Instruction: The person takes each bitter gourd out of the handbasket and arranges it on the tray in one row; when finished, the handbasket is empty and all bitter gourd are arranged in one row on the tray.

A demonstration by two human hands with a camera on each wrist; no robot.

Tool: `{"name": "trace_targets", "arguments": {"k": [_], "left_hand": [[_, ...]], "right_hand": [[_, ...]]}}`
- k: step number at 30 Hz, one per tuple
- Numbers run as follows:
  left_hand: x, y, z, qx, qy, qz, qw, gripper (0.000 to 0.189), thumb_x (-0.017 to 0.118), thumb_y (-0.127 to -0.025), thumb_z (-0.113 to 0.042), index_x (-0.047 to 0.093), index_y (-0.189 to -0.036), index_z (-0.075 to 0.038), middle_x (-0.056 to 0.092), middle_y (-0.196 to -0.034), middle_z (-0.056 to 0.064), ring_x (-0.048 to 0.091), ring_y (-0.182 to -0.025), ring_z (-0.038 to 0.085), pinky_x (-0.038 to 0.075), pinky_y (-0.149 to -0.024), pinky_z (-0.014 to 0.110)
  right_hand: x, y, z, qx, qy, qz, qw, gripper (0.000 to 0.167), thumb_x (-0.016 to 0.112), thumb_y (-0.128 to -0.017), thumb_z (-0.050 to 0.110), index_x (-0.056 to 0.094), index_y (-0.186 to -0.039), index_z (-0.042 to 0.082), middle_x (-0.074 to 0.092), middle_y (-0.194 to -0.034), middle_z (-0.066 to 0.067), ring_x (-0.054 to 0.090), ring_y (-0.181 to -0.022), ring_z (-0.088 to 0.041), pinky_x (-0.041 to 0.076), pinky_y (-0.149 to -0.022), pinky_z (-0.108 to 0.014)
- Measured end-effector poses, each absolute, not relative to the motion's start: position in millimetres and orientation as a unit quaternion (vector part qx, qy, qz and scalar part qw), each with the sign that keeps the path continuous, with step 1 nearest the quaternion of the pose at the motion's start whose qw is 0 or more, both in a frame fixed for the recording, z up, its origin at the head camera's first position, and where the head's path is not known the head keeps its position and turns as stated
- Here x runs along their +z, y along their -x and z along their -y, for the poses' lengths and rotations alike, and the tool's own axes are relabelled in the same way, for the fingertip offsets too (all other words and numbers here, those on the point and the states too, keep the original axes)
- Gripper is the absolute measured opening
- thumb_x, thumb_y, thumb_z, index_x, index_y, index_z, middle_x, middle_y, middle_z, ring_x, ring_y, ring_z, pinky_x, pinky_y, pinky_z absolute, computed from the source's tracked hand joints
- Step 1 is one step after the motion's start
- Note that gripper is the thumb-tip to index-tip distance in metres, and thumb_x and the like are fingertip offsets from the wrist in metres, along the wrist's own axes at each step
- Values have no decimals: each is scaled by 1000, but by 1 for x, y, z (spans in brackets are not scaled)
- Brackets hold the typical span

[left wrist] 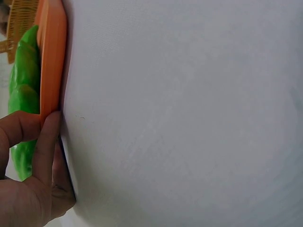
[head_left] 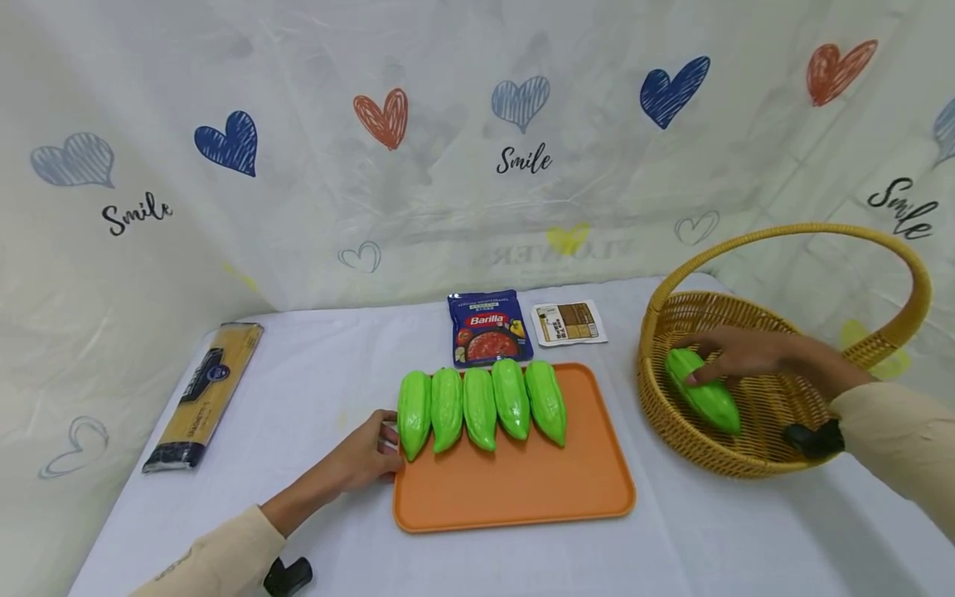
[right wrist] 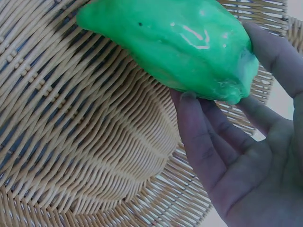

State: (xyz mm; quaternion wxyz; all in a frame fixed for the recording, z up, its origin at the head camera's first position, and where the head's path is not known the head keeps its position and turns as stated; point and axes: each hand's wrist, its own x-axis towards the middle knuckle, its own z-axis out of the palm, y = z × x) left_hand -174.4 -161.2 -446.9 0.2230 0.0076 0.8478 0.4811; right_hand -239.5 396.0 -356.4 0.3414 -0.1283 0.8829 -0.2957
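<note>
In the head view, my left hand (head_left: 369, 453) is at the left edge of an orange tray (head_left: 515, 497). The left wrist view shows the thumb and fingers pinching the tray's rim (left wrist: 53, 61). Several glossy green vegetables (head_left: 479, 410), long, ridged and pointed at one end, lie side by side along the tray's far half. My right hand (head_left: 753, 352) reaches into a wicker basket (head_left: 675, 444) and holds another green vegetable (head_left: 705, 394) there. In the right wrist view, thumb and fingers are around the blunt end of that vegetable (right wrist: 189, 47).
Behind the tray lie a blue Barilla sauce pouch (head_left: 488, 327) and a small white and brown packet (head_left: 569, 323). A long yellow pasta pack (head_left: 205, 394) lies at the left. The basket's tall handle (head_left: 791, 230) arches over its opening, and the right forearm passes beneath it.
</note>
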Motion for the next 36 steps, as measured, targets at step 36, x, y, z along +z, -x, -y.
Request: {"name": "trace_targets", "arguments": {"k": [36], "left_hand": [[-446, 177, 159, 469, 6, -854, 226, 72, 72, -79, 2, 40, -144, 1, 56, -114, 12, 62, -93, 19, 62, -71, 32]], "right_hand": [[-324, 209, -381, -352, 134, -912, 163, 69, 58, -101, 30, 26, -156, 5, 35, -152, -30, 48, -105, 14, 58, -79, -29]]}}
